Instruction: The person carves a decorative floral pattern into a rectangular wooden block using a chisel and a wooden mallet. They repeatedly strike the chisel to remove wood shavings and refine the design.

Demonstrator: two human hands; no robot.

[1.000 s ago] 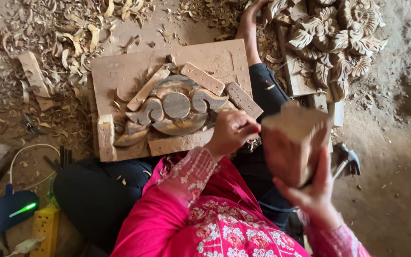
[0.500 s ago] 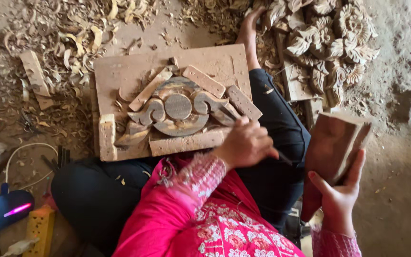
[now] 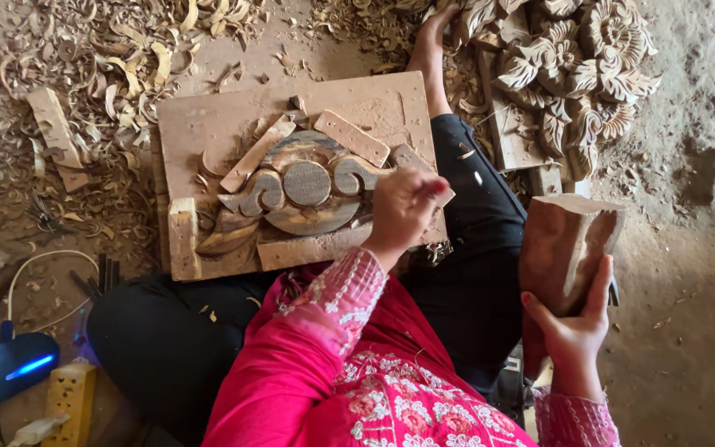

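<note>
So there's a chunky brown wooden block (image 3: 568,248), kind of a mallet shape, held upright off to the side, wider flat end on top. Then the carving piece (image 3: 299,186): a round disc with curly scrolls either side, wedged in by small wood strips on a flat board (image 3: 208,124) lying across the lap.

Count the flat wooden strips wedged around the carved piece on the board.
4 visible: upper-left strip, upper-right strip, left strip, bottom strip. The left hand partly covers a possible fifth at right.
</note>
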